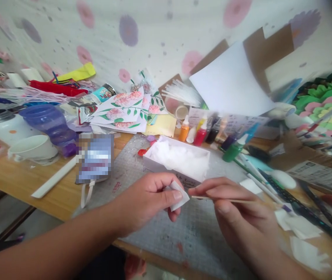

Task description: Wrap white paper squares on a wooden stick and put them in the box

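Observation:
Between the thumb and fingers of my left hand (157, 194) is a small piece of white paper (183, 199), pinched with a corner sticking out to the right. My right hand (238, 210) grips a thin wooden stick (202, 197); its tip points left and ends just short of the paper. Both hands are above a grey cutting mat (142, 229). Just beyond them stands an open white box (177, 175) filled with fluffy white stuffing that looks like cotton.
Paint bottles, among them a green one (233, 152), stand behind the box. Brushes and white paper scraps (300, 225) lie at the right. A white cup (31, 149), a purple container (50, 124) and a phone-like pixelated object (95, 159) are at the left. Flower paintings (122, 112) lie behind.

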`<state>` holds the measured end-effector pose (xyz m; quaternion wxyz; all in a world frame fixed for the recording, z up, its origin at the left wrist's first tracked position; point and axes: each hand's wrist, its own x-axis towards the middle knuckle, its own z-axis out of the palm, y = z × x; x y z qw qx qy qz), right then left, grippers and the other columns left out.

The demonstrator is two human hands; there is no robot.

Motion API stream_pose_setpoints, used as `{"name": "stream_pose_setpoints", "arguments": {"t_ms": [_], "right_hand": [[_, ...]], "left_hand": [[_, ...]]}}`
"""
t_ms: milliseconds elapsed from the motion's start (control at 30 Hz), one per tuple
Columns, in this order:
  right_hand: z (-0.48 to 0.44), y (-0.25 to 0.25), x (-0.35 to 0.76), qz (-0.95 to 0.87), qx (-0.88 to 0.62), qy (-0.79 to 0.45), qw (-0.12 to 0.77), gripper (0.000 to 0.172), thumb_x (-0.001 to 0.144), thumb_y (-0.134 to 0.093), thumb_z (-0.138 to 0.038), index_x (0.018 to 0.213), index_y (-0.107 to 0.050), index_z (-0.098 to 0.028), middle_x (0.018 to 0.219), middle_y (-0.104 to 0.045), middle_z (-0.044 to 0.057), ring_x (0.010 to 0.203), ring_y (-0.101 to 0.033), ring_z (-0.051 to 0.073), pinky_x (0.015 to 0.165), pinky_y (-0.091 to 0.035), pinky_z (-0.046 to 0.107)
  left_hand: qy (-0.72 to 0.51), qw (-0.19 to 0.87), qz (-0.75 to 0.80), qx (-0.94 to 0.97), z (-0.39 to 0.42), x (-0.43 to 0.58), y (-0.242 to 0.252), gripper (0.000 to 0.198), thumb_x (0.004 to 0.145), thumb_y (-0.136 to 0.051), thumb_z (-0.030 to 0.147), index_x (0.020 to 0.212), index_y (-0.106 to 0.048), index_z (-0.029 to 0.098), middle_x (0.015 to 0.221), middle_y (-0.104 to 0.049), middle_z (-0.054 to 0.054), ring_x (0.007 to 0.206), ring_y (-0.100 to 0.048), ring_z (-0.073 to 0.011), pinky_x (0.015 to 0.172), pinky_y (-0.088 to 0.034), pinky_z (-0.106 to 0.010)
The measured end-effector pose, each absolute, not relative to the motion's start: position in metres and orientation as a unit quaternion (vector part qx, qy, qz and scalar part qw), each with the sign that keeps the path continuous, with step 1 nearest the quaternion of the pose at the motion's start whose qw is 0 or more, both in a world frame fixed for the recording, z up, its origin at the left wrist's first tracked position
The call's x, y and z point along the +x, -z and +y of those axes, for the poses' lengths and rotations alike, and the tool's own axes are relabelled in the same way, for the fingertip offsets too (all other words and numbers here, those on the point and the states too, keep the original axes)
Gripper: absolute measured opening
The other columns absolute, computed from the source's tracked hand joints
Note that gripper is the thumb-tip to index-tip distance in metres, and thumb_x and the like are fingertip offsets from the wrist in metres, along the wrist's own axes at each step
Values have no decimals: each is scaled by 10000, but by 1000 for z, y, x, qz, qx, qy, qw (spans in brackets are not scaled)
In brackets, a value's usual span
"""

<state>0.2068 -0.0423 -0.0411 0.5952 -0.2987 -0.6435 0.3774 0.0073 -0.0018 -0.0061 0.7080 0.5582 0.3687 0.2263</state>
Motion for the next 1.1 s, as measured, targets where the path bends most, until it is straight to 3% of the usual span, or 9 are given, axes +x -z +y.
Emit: {"name": "stream_pose_setpoints", "arguments": {"t_ms": [667,833,967,1033,1100], "right_hand": [[-39,26,204,-682,-323,-316,575,200,845,-616,-113,949,-720,-248,888,-748,49,841,-706,192,738,-579,344],[-39,25,203,-685,-329,-294,579,208,831,-619,-92,929,-726,-241,854,-748,50,828,-704,194,725,-586,343],[-40,29,202,-674,-325,-298,593,227,834,-616,-81,928,-729,-253,832,-750,36,836,-698,197,745,-577,362],[-40,31,202,-662,-327,-300,604,222,839,-614,-86,912,-730,-259,835,-752,27,851,-693,193,757,-573,363],[-39,32,201,-652,-330,-300,613,213,841,-617,-93,902,-730,-263,845,-754,22,861,-691,188,765,-574,359]], "left_hand": [[-209,618,398,645,0,11,1,133,854,-548,233,750,-600,170,633,-601,29,629,-557,-113,636,-425,-237],[-243,619,398,632,-2,15,5,87,813,-600,227,823,-523,186,650,-601,38,616,-566,-119,608,-431,-241],[-308,480,438,695,4,11,11,191,782,-648,269,878,-496,203,764,-593,21,704,-571,-140,666,-443,-271],[-329,374,465,732,8,7,11,157,787,-641,283,792,-511,195,741,-559,26,692,-536,-133,662,-418,-262],[-323,337,467,751,8,5,7,188,814,-604,309,700,-518,187,659,-525,34,632,-491,-123,617,-386,-251]]}}
